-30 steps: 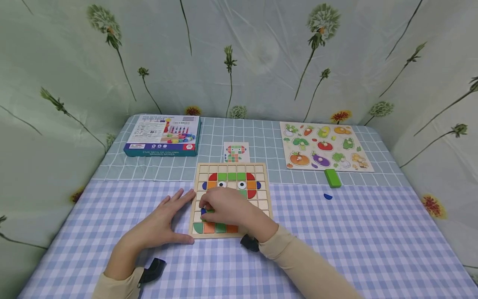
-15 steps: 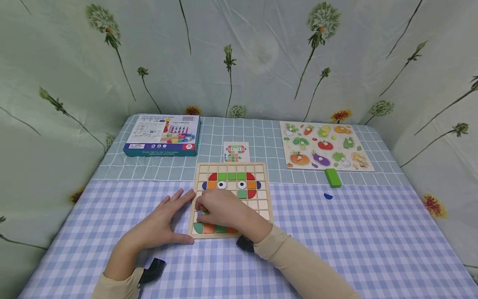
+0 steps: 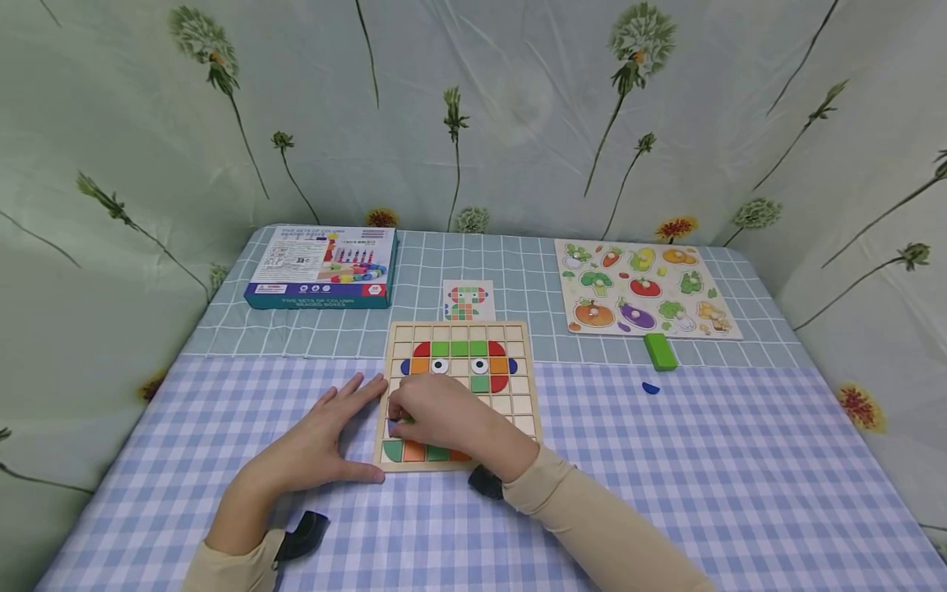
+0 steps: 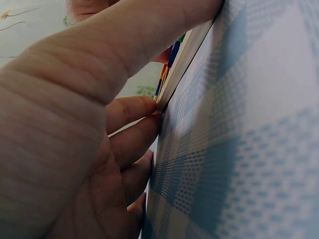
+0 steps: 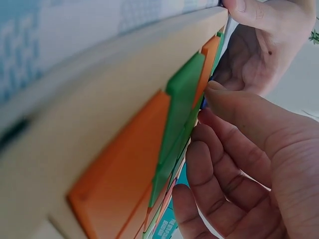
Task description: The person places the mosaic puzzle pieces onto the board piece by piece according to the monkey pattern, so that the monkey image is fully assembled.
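A wooden grid board holds red, green, orange and blue tiles and two eye tiles. My right hand reaches over its left side and pinches a small blue tile between thumb and forefinger, at the leftmost column above the bottom row. In the right wrist view only a sliver of the blue tile shows; its full shape is hidden. My left hand lies spread with straight fingers, its fingertips and thumb touching the board's left edge. The right hand covers the tiles in the middle of the board.
A pattern card lies just behind the board. Further back are a boxed bead set at left and a vegetable puzzle board at right. A green block and a loose blue half-round tile lie on the right.
My right hand has shifted slightly left with the blue tile, uncovering a green tile under the right eye, and has hardly moved in the last half second. The left hand keeps its place.
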### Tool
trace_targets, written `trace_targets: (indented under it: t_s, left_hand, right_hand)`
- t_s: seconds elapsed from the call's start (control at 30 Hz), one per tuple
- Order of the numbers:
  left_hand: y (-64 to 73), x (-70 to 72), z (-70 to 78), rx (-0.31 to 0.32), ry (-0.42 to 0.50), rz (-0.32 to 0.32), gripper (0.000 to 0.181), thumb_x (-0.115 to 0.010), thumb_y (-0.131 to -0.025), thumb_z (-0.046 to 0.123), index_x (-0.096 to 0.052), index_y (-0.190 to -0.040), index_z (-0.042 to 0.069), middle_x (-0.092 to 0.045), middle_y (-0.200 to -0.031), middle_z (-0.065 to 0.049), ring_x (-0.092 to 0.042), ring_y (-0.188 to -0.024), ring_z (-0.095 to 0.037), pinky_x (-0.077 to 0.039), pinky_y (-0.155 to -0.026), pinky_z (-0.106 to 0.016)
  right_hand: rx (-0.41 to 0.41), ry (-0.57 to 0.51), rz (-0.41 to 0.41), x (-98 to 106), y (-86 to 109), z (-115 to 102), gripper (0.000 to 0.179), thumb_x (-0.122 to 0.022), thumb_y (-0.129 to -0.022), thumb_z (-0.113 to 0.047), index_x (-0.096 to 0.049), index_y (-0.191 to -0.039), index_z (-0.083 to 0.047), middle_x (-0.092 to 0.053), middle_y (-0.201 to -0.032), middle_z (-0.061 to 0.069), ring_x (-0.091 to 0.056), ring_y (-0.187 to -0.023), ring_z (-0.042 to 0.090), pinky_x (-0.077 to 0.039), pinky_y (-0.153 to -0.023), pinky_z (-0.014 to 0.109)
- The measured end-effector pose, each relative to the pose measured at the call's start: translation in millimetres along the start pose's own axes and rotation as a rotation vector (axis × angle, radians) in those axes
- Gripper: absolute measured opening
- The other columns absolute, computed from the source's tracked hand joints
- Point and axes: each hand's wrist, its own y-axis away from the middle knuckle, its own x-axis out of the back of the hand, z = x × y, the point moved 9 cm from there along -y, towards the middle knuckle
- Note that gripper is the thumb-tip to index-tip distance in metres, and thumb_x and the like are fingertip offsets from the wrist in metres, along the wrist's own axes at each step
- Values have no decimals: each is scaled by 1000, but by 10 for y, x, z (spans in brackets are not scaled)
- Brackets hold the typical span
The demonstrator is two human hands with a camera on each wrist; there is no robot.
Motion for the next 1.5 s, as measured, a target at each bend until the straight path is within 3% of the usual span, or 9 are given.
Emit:
trace_targets:
  t_s: [0.47,0.8,0.97,1.17,1.5]
  left_hand:
    - [-5,1,11,-2,-3,-4,121,-95,-73,59,-35,-169,18,-35,-176,-11,-20,-165,-46,-11,-129,-75]
    - [-7,-8,-14,20,-11,0,122,-96,-70,60,-35,-169,22,-36,-176,-10,-21,-165,-47,-11,-129,-75]
    - [-5,-20,-27,43,-11,-5,123,-96,-70,60,-35,-169,23,-35,-176,-9,-19,-166,-46,-10,-131,-73]
    - [-9,-7,0,43,-11,0,124,-97,-69,59,-35,-169,21,-36,-176,-10,-19,-166,-46,-9,-131,-73]
    - [-14,-13,1,43,-12,2,124,-97,-69,58,-36,-169,21,-36,-176,-10,-19,-166,-44,-10,-131,-73]
  right_hand:
    - [40,64,27,8,-15,-73,16,-82,-97,-34,-82,-100,-18,-68,-88,-9,-54,-74,3,-45,-68,14]
    - [-8,-40,40,99,130,101,24,-80,-99,-32,-80,-116,-16,-76,-97,-5,-60,-78,6,-51,-73,18]
    - [-62,-91,97,253,329,345,21,-79,-99,-30,-80,-113,-14,-72,-92,-3,-57,-79,11,-49,-71,22]
    - [-157,-138,182,453,692,799,20,-82,-96,-24,-79,-111,-11,-64,-80,-4,-55,-73,11,-47,-63,24]
    - [-408,-152,271,658,1559,1768,22,-82,-95,-22,-77,-113,-9,-75,-96,1,-67,-88,16,-58,-81,37]
